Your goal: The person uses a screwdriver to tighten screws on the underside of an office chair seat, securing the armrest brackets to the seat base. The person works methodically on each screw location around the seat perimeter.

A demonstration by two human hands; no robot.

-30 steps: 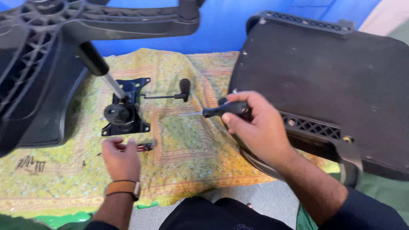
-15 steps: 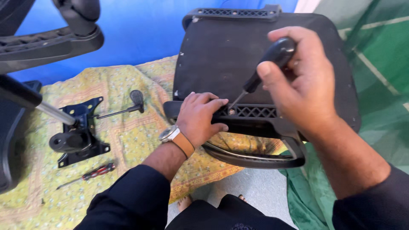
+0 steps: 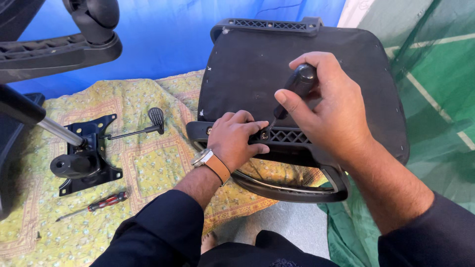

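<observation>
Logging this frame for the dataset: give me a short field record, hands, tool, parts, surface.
left hand: pressed on armrest bracket at the seat's edge
right hand: grips black-handled screwdriver, tip down at the bracket
seat: black, underside up
armrest: black loop, below the bracket
mechanism plate: black, with lever, left on the cloth
spare screwdriver: red and black handle, lying untouched
cloth: yellow patterned, under the parts

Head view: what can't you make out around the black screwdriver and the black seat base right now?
- Tip of the black-handled screwdriver and any screw: hidden by the left hand fingers on the black plastic armrest bracket.
- Screwdriver handle: mostly wrapped by the right hand.
- Small dark bits on the yellow patterned cloth, lower left: too small to identify.
- Black chair wheel base: cut off by the top-left edge.
</observation>
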